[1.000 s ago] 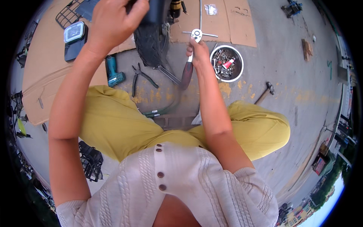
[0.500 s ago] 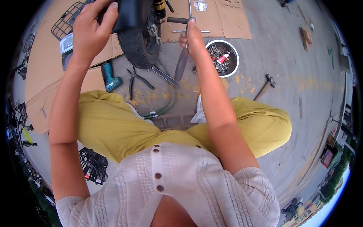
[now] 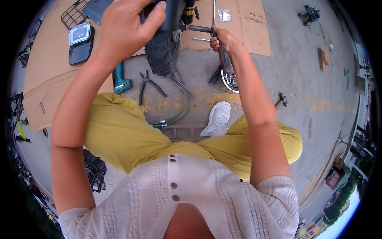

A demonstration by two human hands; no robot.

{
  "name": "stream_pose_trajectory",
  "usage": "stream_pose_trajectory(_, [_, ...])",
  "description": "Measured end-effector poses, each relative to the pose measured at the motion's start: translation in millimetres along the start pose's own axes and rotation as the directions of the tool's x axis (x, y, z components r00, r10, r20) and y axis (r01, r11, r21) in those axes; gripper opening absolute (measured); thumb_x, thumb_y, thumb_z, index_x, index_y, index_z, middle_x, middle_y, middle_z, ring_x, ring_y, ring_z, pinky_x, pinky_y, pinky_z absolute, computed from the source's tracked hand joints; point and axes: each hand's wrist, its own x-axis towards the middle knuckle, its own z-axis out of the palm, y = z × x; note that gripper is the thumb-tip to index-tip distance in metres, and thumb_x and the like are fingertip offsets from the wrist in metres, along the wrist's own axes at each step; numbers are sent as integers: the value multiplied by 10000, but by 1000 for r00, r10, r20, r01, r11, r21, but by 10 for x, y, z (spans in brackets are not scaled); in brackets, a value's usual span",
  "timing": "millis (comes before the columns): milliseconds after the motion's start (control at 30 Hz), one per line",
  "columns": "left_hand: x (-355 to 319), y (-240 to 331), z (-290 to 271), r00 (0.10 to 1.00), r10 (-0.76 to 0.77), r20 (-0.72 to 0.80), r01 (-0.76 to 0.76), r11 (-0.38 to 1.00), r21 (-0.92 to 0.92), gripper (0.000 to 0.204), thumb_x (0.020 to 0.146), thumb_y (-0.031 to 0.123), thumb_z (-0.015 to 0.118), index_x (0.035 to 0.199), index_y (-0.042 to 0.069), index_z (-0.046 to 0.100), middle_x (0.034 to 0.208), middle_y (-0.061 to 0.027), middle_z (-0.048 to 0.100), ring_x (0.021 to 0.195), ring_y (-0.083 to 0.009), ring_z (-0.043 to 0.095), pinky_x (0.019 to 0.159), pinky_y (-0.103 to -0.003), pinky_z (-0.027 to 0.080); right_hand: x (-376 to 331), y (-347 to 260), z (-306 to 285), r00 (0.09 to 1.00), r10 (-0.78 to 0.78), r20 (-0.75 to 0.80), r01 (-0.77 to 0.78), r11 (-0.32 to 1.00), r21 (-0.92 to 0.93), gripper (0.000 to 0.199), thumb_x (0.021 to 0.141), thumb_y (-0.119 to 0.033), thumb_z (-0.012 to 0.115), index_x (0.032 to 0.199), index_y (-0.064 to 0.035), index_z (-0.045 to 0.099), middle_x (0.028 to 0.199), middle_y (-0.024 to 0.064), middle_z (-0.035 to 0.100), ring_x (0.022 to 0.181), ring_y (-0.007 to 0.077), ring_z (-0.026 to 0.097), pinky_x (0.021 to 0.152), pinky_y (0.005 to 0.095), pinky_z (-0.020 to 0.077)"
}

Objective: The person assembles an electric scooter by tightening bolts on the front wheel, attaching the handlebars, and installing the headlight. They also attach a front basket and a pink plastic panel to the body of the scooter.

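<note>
Black wheel (image 3: 161,47) nearer, right hand (image 3: 223,40) higher

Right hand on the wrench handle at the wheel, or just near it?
Touching. In the head view the right hand is closed around the dark wrench handle, fingers wrapped over its upper end, beside the tyre.

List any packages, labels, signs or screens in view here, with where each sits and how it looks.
Headlamp unit: on the cardboard sheet at upper left, left of the left hand; dark rounded-square housing with a pale glassy face.
Small bag: on the far cardboard near the top, above the right hand; clear, shiny, roughly square.
Signboards: by the roadside at lower right; small reddish panels, too blurred to detail.
</note>
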Motion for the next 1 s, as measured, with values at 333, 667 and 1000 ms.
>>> stream_pose_trajectory(333, [-3, -26, 1, 999, 24, -39, -25, 999, -22, 201, 743, 69, 621, 929, 26, 680, 623, -81, 607, 519, -228, 567, 585, -331, 437, -190, -367, 221, 963, 249, -99, -265, 943, -203, 404, 1002, -377, 296, 721, -99, 381, 532, -19, 408, 381, 59, 366, 304, 194, 290])
stream_pose_trajectory(667, [1, -52, 3, 994, 64, -87, -70, 996, -60, 186, 735, 76, 628, 905, 17, 675, 662, -95, 629, 572, -256, 598, 604, -341, 449, -83, -327, 158, 951, 310, 13, -299, 929, -220, 215, 940, -258, 510, 795, -124, 426, 554, -53, 459, 397, 12, 397, 316, 152, 331])
stream_pose_trajectory(1000, [-66, -96, 52, 991, 57, -122, -62, 997, -38, 161, 746, 117, 637, 884, 42, 672, 720, -102, 645, 647, -282, 611, 637, -365, 455, -819, -327, 648, 943, 75, -325, -274, 732, -624, 125, 900, -171, 533, 921, -62, 475, 677, 46, 554, 512, 92, 519, 439, 234, 500])
